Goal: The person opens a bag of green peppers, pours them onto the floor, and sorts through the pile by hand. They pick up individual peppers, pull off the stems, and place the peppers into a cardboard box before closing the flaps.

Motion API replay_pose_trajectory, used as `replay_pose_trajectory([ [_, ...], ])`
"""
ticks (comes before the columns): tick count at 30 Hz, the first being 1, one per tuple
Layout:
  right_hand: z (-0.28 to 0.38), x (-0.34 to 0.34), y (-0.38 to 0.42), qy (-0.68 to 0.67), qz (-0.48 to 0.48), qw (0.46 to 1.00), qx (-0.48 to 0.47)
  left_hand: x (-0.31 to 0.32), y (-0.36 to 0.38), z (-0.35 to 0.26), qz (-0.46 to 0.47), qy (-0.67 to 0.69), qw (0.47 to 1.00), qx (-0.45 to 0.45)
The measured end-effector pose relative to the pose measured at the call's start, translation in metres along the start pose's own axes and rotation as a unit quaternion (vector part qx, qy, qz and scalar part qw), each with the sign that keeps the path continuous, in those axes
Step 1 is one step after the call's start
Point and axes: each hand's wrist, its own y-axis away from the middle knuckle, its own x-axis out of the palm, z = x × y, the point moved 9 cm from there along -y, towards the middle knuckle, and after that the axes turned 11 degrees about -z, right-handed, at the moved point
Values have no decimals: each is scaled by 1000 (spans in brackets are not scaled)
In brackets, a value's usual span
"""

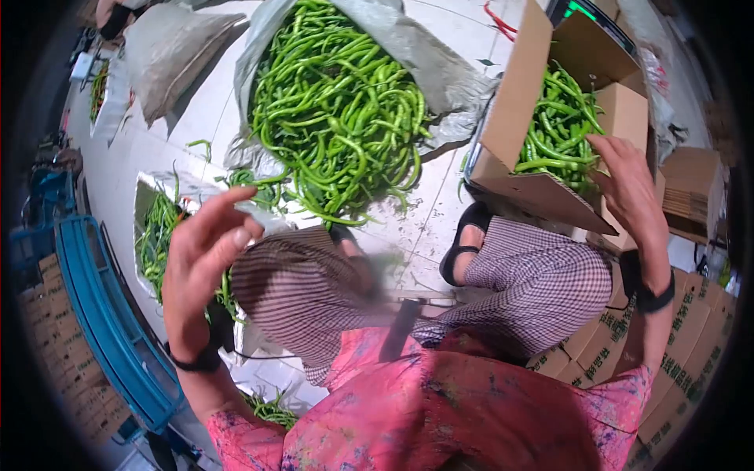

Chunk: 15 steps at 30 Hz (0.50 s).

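Note:
A large heap of long green peppers (338, 110) spills from an open pale sack (436, 67) onto the tiled floor. To its right stands an open cardboard box (514, 86) with green peppers (558, 125) inside. My right hand (628, 184) is at the box's right side, its fingertips close by the peppers; whether they touch is unclear. Raised above my knee on the left, my left hand (208, 251) has its fingers apart and holds nothing. Beneath and beside it lies a white container (145, 271) with more green peppers (161, 228).
A full woven sack (169, 51) stands at the upper left. Blue plastic crates (110, 306) are at the left. Stacked flat cartons (691, 345) lie at the lower right, with brown cardboard (691, 184) above them. Red peppers (500, 22) lie beyond the box.

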Motion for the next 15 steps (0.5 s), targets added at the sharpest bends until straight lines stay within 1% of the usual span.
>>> replay_pose_trajectory([
  [1,16,-12,-2,-38,33,998,45,-1,-13,15,11,-5,1000,-15],
  [2,45,-27,-1,-81,-14,997,3,2,-27,38,7,11,1000,-21],
  [3,74,-34,-4,-185,1,982,32,8,-44,67,8,-8,1000,-25],
  [4,109,-34,-9,-302,24,953,17,18,-59,103,12,-23,1000,-16],
  [5,131,-14,-3,-390,88,916,42,34,-70,122,30,-72,997,28],
  [6,156,12,6,-510,150,846,44,52,-77,144,41,-99,994,25],
  [7,176,59,31,-616,261,712,213,70,-87,170,41,-166,981,92],
  [8,196,85,33,-593,289,736,150,87,-90,186,44,-192,970,142],
  [9,220,99,28,-546,186,816,-28,101,-92,201,58,-321,938,115],
  [10,231,136,31,-570,197,798,15,114,-93,214,63,-376,914,140],
  [11,239,169,34,-592,206,777,59,123,-92,223,33,-423,888,178],
  [12,249,198,40,-594,211,774,61,130,-90,234,2,-468,857,215],
  [13,247,238,51,-682,236,653,229,135,-90,252,-16,-485,841,241],
  [14,249,276,68,-735,246,500,388,135,-86,252,-10,-485,841,240],
  [15,251,298,68,-734,244,499,391,132,-86,251,-3,-377,909,177],
])
